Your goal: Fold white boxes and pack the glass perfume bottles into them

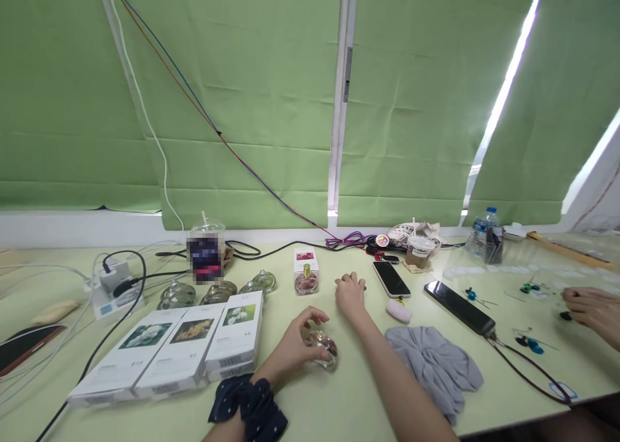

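My left hand (301, 345), wearing a dark dotted scrunchie at the wrist, is closed around a clear glass perfume bottle (325, 357) low on the table. Its thumb and fingers touch the bottle's sides. Farther forward, my right hand (349, 293) rests on the tabletop with bent fingers; a small dark bit shows beside its fingertips, too small to name. Left of that hand stands a pinkish perfume bottle (307, 283) with a gold neck, in front of a white box (305, 258) with a red flower picture.
Three white flower boxes (177, 345) lie at left, with several round glass bottles (219, 293) behind. Cables and a power strip (113, 300) are farther left. Phones (458, 307), a grey cloth (433, 368) and drink cups (419, 251) sit at right. Another person's hand (593, 309) works at far right.
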### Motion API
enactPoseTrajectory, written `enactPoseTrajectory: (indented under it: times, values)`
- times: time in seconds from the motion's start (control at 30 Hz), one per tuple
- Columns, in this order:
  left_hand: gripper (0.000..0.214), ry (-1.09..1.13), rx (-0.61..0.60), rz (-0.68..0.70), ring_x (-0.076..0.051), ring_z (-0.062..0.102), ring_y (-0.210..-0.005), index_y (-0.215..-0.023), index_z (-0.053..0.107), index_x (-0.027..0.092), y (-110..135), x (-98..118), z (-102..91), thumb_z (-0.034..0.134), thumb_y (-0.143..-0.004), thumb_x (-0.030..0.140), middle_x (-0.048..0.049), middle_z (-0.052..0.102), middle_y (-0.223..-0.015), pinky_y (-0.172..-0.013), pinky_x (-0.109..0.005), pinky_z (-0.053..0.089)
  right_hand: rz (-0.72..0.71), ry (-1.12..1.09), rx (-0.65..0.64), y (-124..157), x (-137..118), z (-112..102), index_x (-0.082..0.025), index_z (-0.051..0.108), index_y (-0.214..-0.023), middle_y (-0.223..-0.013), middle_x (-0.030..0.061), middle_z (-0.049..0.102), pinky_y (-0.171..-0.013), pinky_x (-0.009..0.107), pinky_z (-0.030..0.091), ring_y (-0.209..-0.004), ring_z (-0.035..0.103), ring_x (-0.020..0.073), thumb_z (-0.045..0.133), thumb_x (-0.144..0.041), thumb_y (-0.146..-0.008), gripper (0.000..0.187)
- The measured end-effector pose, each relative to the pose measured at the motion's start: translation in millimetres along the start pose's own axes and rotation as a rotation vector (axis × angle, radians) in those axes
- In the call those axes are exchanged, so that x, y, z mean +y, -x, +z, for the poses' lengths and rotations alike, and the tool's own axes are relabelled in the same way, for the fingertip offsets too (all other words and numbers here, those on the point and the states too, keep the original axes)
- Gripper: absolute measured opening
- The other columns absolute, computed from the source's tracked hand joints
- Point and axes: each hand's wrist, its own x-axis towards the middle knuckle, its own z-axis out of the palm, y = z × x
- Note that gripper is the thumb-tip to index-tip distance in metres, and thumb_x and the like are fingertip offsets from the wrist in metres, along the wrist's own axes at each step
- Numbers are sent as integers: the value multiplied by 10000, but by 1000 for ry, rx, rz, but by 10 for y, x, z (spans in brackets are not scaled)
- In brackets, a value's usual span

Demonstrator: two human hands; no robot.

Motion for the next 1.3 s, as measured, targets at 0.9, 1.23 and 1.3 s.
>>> enactPoseTrajectory:
  times: [0.9, 1.23, 1.3]
  values:
    - [476, 209, 282, -56, -177, 663, -778, -934, 502, 201, -85, -64, 2, 804, -568, 237, -19, 670, -833, -734, -334, 529, 280, -1575, -175, 131, -425, 253, -191, 508, -630, -554, 14, 511, -499, 274, 438, -505, 499, 142, 588, -523, -785, 375]
    - [501, 214, 284, -70, -137, 643, -697, -995, 453, 210, -90, -76, 21, 770, -608, 233, 44, 603, -755, -688, -298, 517, 434, -1599, -299, 144, -360, 171, -191, 425, -561, -474, -56, 412, -334, 178, 166, -337, 246, 30, 591, -593, -775, 484]
    - [486, 196, 285, -66, -136, 638, -687, -984, 453, 211, -89, -72, 18, 765, -611, 232, 46, 602, -743, -675, -291, 510, 434, -1534, -285, 164, -351, 151, -203, 411, -542, -435, -84, 346, -337, 188, 142, -332, 212, 37, 587, -625, -750, 503]
